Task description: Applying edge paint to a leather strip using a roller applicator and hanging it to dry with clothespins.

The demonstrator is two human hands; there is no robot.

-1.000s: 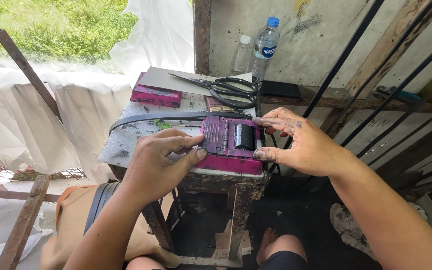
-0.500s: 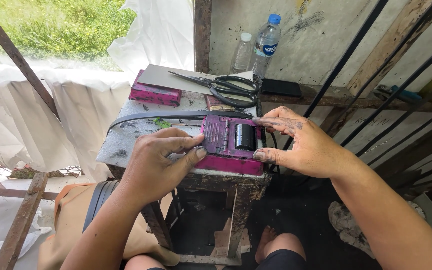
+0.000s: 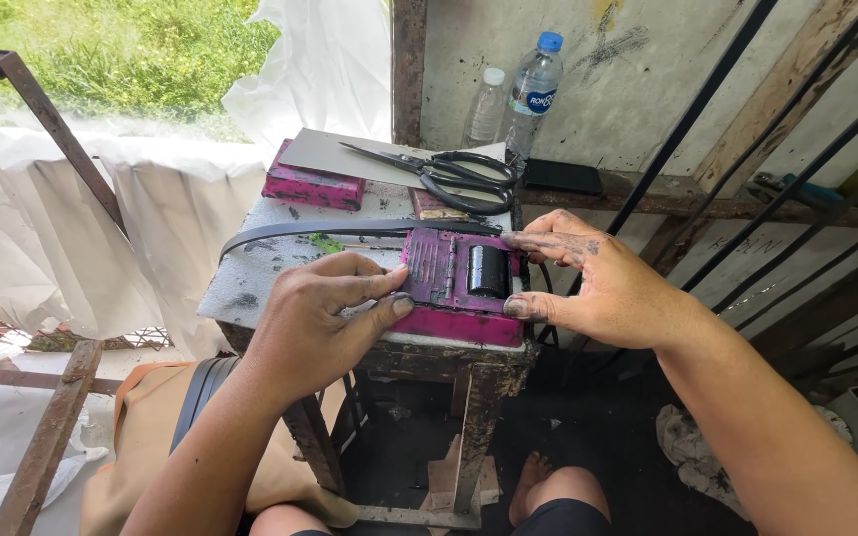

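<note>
Magenta block [image 3: 454,283] with black roller [image 3: 488,270]; dark grey strap [image 3: 350,231]; black-handled scissors [image 3: 454,175]; second magenta block [image 3: 312,186]; clear bottle [image 3: 531,91], blue cap; white cloth [image 3: 71,238].

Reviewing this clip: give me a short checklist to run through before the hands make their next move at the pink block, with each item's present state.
1. Left hand on the pink block: ok, thumb and fingers at its left edge.
2. Right hand steadying the block's right side: ok.
3. Black roller uncovered: ok.
4. Dark strap fed into the block: cannot tell.
5. Scissors away from both hands: ok, they lie behind.
6. Block fully on the small table: ok.
</note>
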